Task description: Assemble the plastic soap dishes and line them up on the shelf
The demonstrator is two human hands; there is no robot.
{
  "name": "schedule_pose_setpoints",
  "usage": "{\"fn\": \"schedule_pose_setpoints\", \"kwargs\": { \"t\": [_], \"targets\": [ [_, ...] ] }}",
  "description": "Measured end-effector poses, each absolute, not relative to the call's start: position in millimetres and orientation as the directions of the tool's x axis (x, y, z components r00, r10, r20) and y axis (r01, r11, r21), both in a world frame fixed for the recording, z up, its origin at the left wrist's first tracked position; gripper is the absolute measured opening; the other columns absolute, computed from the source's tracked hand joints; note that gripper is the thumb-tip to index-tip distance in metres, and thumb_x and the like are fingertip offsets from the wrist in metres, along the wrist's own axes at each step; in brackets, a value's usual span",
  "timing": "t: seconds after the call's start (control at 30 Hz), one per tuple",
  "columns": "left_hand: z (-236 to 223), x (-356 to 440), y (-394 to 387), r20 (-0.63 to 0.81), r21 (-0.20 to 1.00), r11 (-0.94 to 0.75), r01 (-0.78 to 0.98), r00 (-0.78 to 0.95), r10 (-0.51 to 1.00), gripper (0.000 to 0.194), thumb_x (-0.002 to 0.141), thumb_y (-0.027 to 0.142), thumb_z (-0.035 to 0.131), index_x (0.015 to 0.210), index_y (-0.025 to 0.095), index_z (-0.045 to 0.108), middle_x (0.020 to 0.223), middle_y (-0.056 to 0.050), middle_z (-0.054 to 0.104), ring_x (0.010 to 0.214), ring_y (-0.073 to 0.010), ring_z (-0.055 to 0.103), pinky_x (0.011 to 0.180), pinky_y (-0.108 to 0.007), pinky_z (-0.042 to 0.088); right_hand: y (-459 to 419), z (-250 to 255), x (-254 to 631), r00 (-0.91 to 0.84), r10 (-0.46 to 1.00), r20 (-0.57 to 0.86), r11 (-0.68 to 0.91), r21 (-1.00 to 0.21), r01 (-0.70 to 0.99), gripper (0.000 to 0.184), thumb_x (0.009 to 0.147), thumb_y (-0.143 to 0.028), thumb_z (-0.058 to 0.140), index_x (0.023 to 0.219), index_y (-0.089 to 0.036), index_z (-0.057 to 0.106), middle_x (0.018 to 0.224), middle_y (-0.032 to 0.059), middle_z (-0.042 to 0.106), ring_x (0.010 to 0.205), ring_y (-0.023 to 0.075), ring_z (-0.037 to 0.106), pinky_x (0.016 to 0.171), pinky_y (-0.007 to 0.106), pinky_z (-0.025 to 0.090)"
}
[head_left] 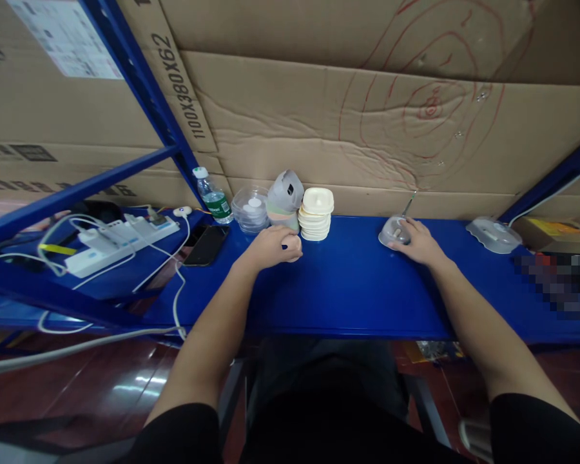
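My left hand is closed around a small pinkish-beige rounded piece, mostly covered by the fingers. Right behind it stand grey and pastel cup-like sleeves and a stack of cream-coloured square lids or dishes. To the right, my right hand curls over the side of a clear plastic dome-shaped cover on the blue table. A small pale item shows at the cover; whether it lies inside, I cannot tell. A thin screwdriver-like rod sticks up behind it.
Stacked clear plastic bowls, a water bottle and a black phone stand left on the blue table. A white power strip trails cables. Another clear cover lies right, near a cardboard box.
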State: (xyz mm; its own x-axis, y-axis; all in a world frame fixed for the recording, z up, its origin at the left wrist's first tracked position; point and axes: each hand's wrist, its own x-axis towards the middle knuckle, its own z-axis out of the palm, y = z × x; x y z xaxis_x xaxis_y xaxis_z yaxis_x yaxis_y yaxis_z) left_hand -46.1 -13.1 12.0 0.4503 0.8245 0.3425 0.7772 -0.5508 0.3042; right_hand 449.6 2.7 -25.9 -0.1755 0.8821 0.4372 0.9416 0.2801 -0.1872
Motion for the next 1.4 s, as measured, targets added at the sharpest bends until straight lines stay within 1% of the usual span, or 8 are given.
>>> {"fn": "schedule_pose_setpoints", "kwargs": {
  "t": [0.2, 0.53, 0.73, 0.87, 1.07, 1.2, 1.3, 1.4],
  "targets": [
    [1, -20, -16, 0.448, 0.274, -0.672, 0.688, 0.527, 0.722, 0.040, 0.091, 0.050, 0.079, 0.119, 0.022, 0.074, 0.117, -0.008, 0.079, 0.113, -0.0280, 0.073, 0.101, -0.044, 0.056, -6, -18, 418, -0.458, 0.793, 0.401, 0.599, -0.378, 0.706, 0.065, 0.085, -0.061, 0.080, 0.142, -0.030, 0.068, 0.165, 0.0127, 0.053, 0.150, 0.0399, 0.053, 0.124, 0.063, 0.042],
    [-4, 0, -26, 0.412, 0.257, -0.786, 0.562, 0.673, 0.615, 0.041, 0.095, 0.050, 0.076, 0.123, 0.019, 0.071, 0.120, -0.011, 0.078, 0.116, -0.0280, 0.073, 0.102, -0.043, 0.056, -13, -20, 404, -0.437, 0.833, 0.338, 0.547, -0.390, 0.741, 0.085, 0.082, -0.059, 0.086, 0.157, -0.032, 0.057, 0.171, 0.0131, 0.044, 0.157, 0.0428, 0.043, 0.127, 0.068, 0.037],
    [-4, 8, -31, 0.505, 0.229, -0.821, 0.523, 0.657, 0.560, 0.083, 0.080, 0.058, 0.090, 0.146, 0.019, 0.059, 0.145, -0.017, 0.065, 0.136, -0.0345, 0.062, 0.116, -0.052, 0.050, -34, 1, 348, -0.683, 0.666, 0.299, 0.735, -0.419, 0.533, 0.085, 0.083, -0.056, 0.087, 0.159, -0.038, 0.054, 0.170, 0.0081, 0.048, 0.154, 0.0397, 0.049, 0.124, 0.066, 0.044],
    [-7, 16, -32, 0.575, 0.207, -0.845, 0.494, 0.637, 0.513, 0.073, 0.091, 0.056, 0.080, 0.149, 0.019, 0.057, 0.149, -0.020, 0.062, 0.139, -0.0350, 0.060, 0.116, -0.055, 0.050, -46, 20, 323, -0.646, 0.641, 0.415, 0.756, -0.485, 0.438, 0.075, 0.082, -0.065, 0.085, 0.149, -0.038, 0.064, 0.161, 0.0059, 0.059, 0.147, 0.0374, 0.057, 0.123, 0.063, 0.046],
    [-4, 20, -36, 0.671, 0.129, -0.828, 0.545, 0.567, 0.478, 0.035, 0.111, 0.037, 0.050, 0.140, 0.022, 0.065, 0.131, -0.015, 0.075, 0.120, -0.0283, 0.072, 0.102, -0.050, 0.058, -57, 16, 306, -0.321, 0.815, 0.483, 0.557, -0.806, 0.202, 0.084, 0.071, -0.102, 0.059, 0.107, -0.029, 0.076, 0.096, 0.0083, 0.084, 0.085, 0.0350, 0.082, 0.079, 0.054, 0.067],
    [2, 22, -42, 0.634, -0.044, -0.881, 0.470, 0.695, 0.339, 0.038, 0.108, 0.050, 0.057, 0.137, 0.029, 0.067, 0.150, -0.016, 0.065, 0.130, -0.0311, 0.068, 0.096, -0.048, 0.059, -55, 8, 300, -0.187, 0.915, 0.358, 0.372, -0.927, 0.044, 0.082, 0.075, -0.104, 0.048, 0.093, -0.027, 0.069, 0.077, 0.0064, 0.080, 0.043, 0.0251, 0.068, 0.041, 0.041, 0.054],
    [3, 25, -43, 0.601, -0.127, -0.893, 0.432, 0.750, 0.277, 0.039, 0.104, 0.059, 0.061, 0.127, 0.029, 0.072, 0.159, -0.017, 0.058, 0.137, -0.0341, 0.063, 0.097, -0.049, 0.058, -52, 7, 302, -0.173, 0.936, 0.306, 0.311, -0.950, 0.002, 0.078, 0.086, -0.099, 0.042, 0.100, -0.026, 0.068, 0.070, 0.0049, 0.077, 0.035, 0.0207, 0.060, 0.033, 0.035, 0.045],
    [2, 21, -37, 0.603, -0.091, -0.850, 0.518, 0.708, 0.367, 0.037, 0.102, 0.062, 0.062, 0.110, 0.028, 0.074, 0.156, -0.014, 0.061, 0.135, -0.0338, 0.063, 0.103, -0.052, 0.055, -46, 7, 315, -0.192, 0.919, 0.343, 0.356, -0.934, 0.036, 0.084, 0.088, -0.097, 0.037, 0.118, -0.025, 0.067, 0.083, 0.0074, 0.081, 0.043, 0.0213, 0.065, 0.042, 0.038, 0.054]
  ]
}}
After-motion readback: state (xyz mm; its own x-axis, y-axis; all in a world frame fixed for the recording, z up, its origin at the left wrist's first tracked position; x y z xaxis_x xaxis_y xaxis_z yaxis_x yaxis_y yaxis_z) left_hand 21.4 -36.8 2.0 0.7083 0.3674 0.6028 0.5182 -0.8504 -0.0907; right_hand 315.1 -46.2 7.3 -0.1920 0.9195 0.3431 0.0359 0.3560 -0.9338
